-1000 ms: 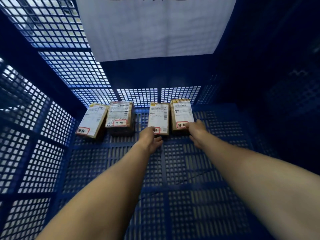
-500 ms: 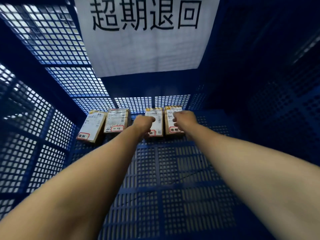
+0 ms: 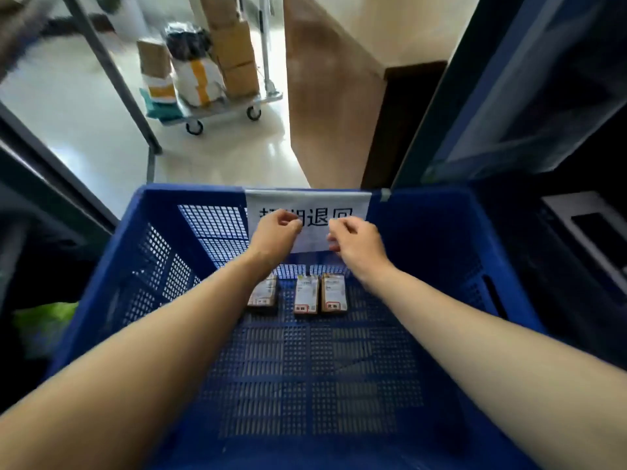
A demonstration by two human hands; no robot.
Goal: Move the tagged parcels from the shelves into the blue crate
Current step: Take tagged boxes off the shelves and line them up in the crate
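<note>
The blue crate (image 3: 159,239) fills the lower view, its mesh floor below me. Small brown parcels with white labels and red tags lie in a row by its far wall: one (image 3: 263,293) partly hidden behind my left forearm, one (image 3: 306,295) in the middle, one (image 3: 334,292) at the right. My left hand (image 3: 276,232) and my right hand (image 3: 356,244) hover well above them, in front of the white paper sign (image 3: 353,206) on the far wall. Both hands have loosely curled fingers and hold nothing.
Beyond the crate is a pale floor with a wheeled trolley (image 3: 217,106) stacked with cardboard boxes and bags. A metal shelf leg (image 3: 149,144) stands at the left, a brown wall (image 3: 332,113) and dark blue panel (image 3: 529,96) at the right.
Both hands have let go of the two right-hand parcels and risen out toward the crate's rim. My view has pulled up and back, so the room beyond shows.
</note>
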